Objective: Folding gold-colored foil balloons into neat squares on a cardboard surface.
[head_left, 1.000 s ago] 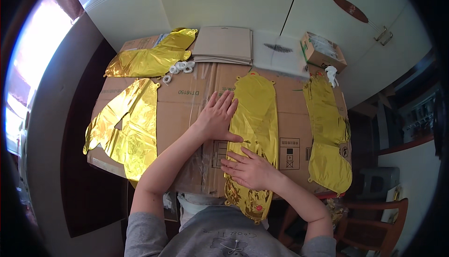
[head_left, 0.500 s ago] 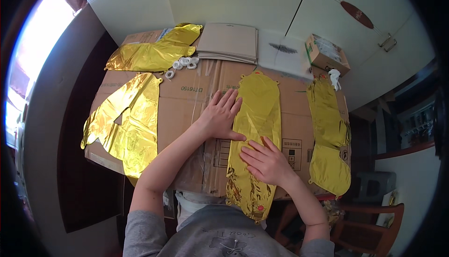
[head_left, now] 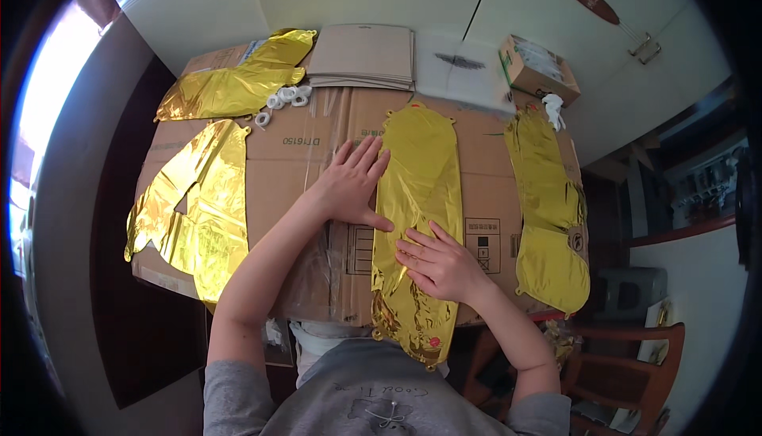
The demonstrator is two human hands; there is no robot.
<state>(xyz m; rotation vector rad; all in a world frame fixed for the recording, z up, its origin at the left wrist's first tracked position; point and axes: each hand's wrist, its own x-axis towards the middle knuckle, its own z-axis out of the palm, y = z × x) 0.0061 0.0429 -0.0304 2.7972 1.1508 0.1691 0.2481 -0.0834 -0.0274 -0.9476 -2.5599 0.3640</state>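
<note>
A long flat gold foil balloon (head_left: 421,150) lies lengthwise in front of me on the cardboard-covered table (head_left: 309,174), its near end hanging over the front edge. My left hand (head_left: 350,184) rests with fingers spread at the balloon's left side, the thumb reaching onto the foil. Lower down, my right hand (head_left: 441,264) lies flat on the balloon's middle, fingers apart. Neither hand grips anything. The foil under and above the hands looks fairly smooth; the near end is crinkled.
More gold foil balloons lie about: a bent one (head_left: 226,198) at left, another (head_left: 230,90) at far left, one (head_left: 548,206) at right. Behind are white ribbon rolls (head_left: 287,98), stacked grey-brown boards (head_left: 361,55), a small open box (head_left: 540,68) and crumpled white material (head_left: 554,110). A wooden chair (head_left: 619,356) stands lower right.
The whole view has shifted, so the table appears slightly further left and up. Both hands keep nearly the same places on the balloon, still spread out.
</note>
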